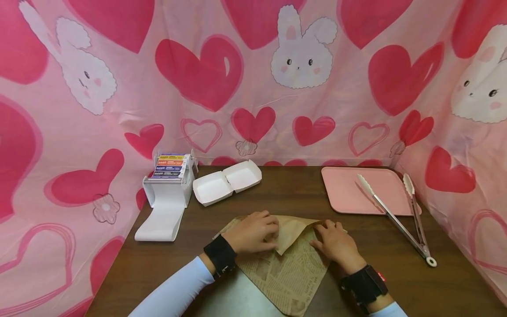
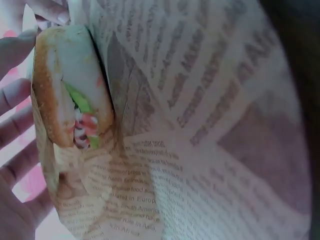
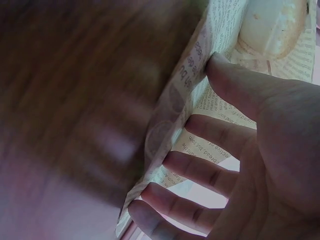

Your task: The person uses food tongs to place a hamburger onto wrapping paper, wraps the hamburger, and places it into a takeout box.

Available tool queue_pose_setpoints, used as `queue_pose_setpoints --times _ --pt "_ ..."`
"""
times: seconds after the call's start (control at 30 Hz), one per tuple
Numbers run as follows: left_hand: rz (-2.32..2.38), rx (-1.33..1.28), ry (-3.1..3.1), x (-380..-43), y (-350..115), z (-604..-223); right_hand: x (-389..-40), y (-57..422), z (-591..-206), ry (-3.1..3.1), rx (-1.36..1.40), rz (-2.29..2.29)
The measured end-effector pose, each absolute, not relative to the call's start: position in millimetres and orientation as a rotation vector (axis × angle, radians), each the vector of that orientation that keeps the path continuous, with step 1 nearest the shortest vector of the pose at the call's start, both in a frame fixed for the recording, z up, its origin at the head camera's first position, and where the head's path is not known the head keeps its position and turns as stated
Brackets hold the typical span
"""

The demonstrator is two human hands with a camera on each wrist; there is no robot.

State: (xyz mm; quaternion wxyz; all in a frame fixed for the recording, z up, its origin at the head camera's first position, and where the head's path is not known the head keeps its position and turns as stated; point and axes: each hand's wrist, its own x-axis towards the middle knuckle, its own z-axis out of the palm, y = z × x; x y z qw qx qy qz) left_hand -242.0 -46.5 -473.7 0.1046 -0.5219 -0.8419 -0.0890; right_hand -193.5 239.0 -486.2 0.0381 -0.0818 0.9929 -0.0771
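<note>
Newsprint-patterned brown wrapping paper [image 1: 291, 275] lies on the table with its far flap lifted and folded toward me. A sandwich [image 2: 75, 87] with a pale bun, green leaf and reddish filling lies in the paper in the left wrist view; the flap hides it in the head view. On the paper's left side is my left hand [image 1: 251, 233], its fingers spread beside the sandwich. My right hand [image 1: 336, 244] is at the right edge. In the right wrist view its thumb and extended fingertips [image 3: 195, 122] touch the paper, with part of the bun beyond.
A label dispenser [image 1: 168, 180] with a white strip hanging out stands at the back left. Beside it lies an opened white paper box [image 1: 227, 181]. At the right, metal tongs [image 1: 400, 224] lie partly on a pink tray [image 1: 348, 189]. A heart-patterned curtain [image 1: 253, 88] surrounds the table.
</note>
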Motion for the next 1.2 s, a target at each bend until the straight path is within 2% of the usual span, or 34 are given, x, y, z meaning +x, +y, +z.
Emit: queue_pose_setpoints --times 0.53,1.2 --pt "-0.202 -1.369 -2.578 -236 -33 -488 -194 238 -486 3.035 -0.218 -0.249" --pt "-0.246 -1.323 -2.669 -234 -31 -488 -191 240 -485 3.032 -0.236 -0.286"
